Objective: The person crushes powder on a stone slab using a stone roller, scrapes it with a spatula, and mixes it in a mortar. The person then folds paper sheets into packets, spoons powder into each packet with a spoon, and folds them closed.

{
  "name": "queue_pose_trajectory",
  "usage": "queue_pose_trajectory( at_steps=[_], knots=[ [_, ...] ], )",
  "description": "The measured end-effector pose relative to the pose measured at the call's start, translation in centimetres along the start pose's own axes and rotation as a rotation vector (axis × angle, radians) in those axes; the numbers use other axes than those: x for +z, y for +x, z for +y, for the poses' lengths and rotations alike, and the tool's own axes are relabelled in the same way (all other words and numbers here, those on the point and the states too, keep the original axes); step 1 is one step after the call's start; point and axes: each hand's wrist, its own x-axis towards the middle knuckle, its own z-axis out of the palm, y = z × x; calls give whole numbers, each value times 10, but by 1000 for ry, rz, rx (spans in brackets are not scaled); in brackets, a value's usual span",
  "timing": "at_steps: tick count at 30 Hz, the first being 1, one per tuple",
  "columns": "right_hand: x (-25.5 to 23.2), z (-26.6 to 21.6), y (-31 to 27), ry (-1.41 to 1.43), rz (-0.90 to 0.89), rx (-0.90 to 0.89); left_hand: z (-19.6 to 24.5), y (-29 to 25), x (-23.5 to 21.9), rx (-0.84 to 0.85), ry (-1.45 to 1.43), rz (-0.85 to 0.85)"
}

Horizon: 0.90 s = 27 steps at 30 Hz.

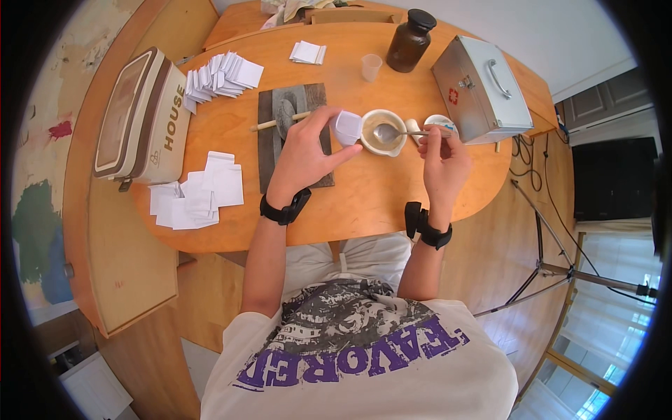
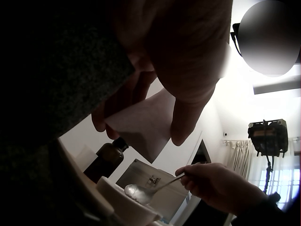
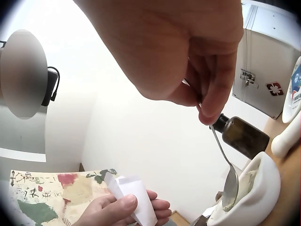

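Observation:
A small white paper packet (image 1: pixel 346 128) is held between the thumb and fingers of the left hand (image 1: pixel 305 155), just left of a white mortar (image 1: pixel 383 151). The right hand (image 1: pixel 445 165) pinches the handle of a metal spoon (image 1: pixel 386 133), whose bowl is inside the mortar. Pale powder (image 3: pixel 249 181) lies in the mortar in the right wrist view. In the left wrist view the packet (image 2: pixel 146 125) is above the mortar (image 2: pixel 123 200), and the spoon (image 2: pixel 138 192) carries some whitish material.
A white pestle (image 1: pixel 414 132) and small dish (image 1: pixel 439 120) sit right of the mortar. Behind are a plastic cup (image 1: pixel 372 67), dark bottle (image 1: pixel 409 43) and metal case (image 1: pixel 483 87). Leftward are a dark board (image 1: pixel 267 105), paper packets (image 1: pixel 224 75), loose papers (image 1: pixel 203 196) and a HOUSE box (image 1: pixel 143 119).

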Motion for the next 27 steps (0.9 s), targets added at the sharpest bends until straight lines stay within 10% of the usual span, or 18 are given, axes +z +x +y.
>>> queue_pose_trajectory(
  at_steps=[7,19,27],
  knots=[
    [-2,-53,-9,255,120,12,1,0,1,-14,6,-9],
    [16,-69,-26,28,52,-559,1,0,0,-25,-21,0],
    [5,-43,-8,156,101,-202,-1,-1,1,-11,-11,16]
  ],
)
